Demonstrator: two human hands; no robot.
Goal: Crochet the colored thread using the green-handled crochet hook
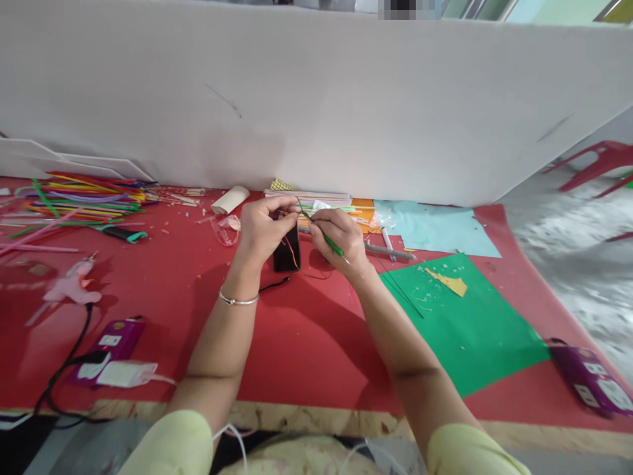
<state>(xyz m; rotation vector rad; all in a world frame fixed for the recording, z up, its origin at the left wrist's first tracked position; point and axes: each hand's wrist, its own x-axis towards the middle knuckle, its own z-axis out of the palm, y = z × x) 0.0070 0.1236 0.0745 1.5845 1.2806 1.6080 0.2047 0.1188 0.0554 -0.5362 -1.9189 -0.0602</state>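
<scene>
Left hand [264, 227] pinched shut on thin wire [299, 206] above black phone [287, 254], right hand [341, 239] closed around green stick [330, 242] just right of phone, phone flat on red tabletop [306, 336], green paper sheet [469, 323] farther right, no legible writing.

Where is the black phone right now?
In the head view the black phone lies mid-table on the red surface, just below the left hand and beside the right hand.

Bright, even daylight, soft shadows under the arms, edges bowed by a wide lens — corners slightly blurred.
</scene>
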